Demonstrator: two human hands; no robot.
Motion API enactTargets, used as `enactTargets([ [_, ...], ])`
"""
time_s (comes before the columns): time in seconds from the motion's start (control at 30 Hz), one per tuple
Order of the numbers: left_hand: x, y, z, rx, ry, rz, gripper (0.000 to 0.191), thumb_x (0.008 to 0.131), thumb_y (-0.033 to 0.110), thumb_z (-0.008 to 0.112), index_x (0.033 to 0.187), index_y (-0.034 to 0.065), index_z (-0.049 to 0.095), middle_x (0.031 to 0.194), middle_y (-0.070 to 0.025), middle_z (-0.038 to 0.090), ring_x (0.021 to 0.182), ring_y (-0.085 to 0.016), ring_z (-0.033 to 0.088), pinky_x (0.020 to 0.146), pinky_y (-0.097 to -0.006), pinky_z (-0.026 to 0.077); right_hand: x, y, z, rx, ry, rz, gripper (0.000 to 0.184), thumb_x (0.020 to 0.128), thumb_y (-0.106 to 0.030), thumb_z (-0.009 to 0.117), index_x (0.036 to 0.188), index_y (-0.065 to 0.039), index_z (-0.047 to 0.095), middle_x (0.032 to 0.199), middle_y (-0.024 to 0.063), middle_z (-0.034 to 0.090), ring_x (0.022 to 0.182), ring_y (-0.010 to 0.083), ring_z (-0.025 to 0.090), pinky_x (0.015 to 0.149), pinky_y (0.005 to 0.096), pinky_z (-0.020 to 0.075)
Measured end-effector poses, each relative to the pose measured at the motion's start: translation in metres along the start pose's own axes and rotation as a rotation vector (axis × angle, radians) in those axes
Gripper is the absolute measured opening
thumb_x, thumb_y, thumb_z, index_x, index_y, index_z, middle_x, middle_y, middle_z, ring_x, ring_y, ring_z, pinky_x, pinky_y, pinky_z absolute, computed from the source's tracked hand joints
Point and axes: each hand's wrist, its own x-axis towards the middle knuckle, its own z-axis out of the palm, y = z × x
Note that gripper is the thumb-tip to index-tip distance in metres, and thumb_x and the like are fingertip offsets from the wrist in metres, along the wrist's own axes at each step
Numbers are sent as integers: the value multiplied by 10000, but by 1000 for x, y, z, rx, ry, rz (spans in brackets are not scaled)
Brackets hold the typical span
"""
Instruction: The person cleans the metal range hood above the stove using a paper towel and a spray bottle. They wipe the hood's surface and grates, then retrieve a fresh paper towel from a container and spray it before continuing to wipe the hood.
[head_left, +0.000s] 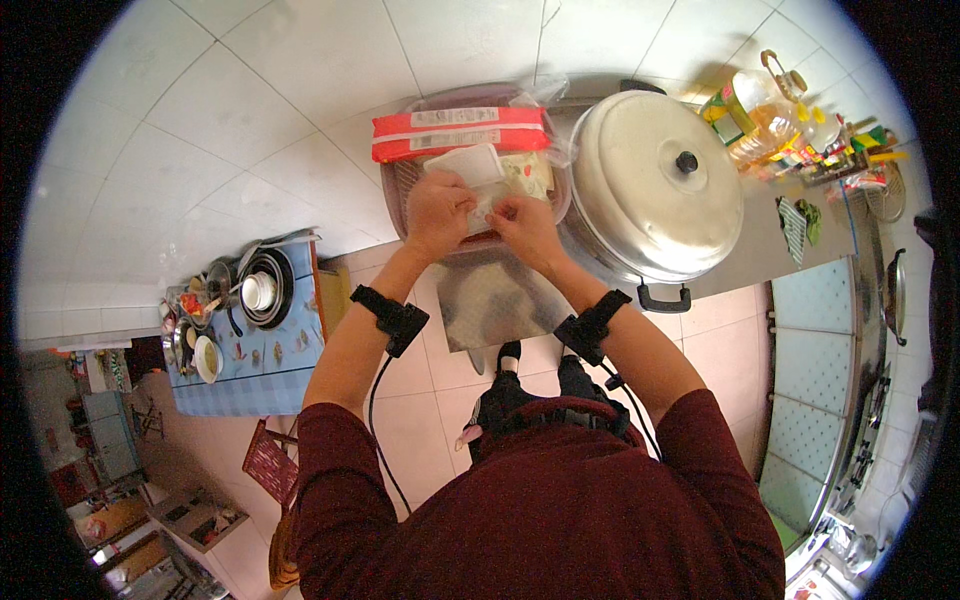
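Both hands are over a mauve plastic basket (395, 202) that stands against the tiled wall. My left hand (441, 214) has its fingers bent, pinching the left side of a whitish translucent plastic packet (482, 213). On the other side, my right hand (525, 229) pinches the packet between thumb and fingertips. What the packet holds is too blurred to tell. Just beyond the fingers lies a white flat piece (469, 163), with a pale printed packet (527, 174) to its right. A red package (459, 133) with printed white panels lies across the basket's back part.
A large lidded metal pot (652, 180) stands right of the basket on the counter (757, 240). Oil bottles (761, 135) crowd the counter's far right. At left, a blue-covered table (277, 360) bears stacked pans (279, 277) and bowls. A folding chair (271, 461) stands nearer.
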Motion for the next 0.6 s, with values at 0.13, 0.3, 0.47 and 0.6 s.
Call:
enactTargets([
  [0.13,3,-6,-2,-38,-89,-96,75,676,90,712,749,80,723,787,-67,647,818,-268,625,723,-379,491,-1,-2,-2,-14,10,-47,192,749,-185,691,775,5,678,768,197,665,752,345,656,700,421,505],
  [0.3,10,-21,-10,-202,-176,-192,89,708,139,729,762,68,725,799,-76,653,786,-253,640,707,-360,493,2,-3,3,-77,60,-137,196,762,-188,681,761,8,662,674,148,648,610,238,626,613,360,488],
  [0.47,20,-16,-8,-62,-97,-280,105,747,150,726,798,59,733,780,-93,654,744,-238,649,701,-341,499,11,-4,8,-90,151,-185,201,753,-191,674,751,10,659,663,161,642,611,274,632,623,373,491],
  [0.6,25,-8,-18,-362,-119,-437,124,736,150,733,815,54,736,788,-98,658,749,-246,648,694,-350,495,12,-7,0,-103,71,-62,175,734,-175,636,733,-4,674,743,201,659,724,359,649,705,443,504],
])
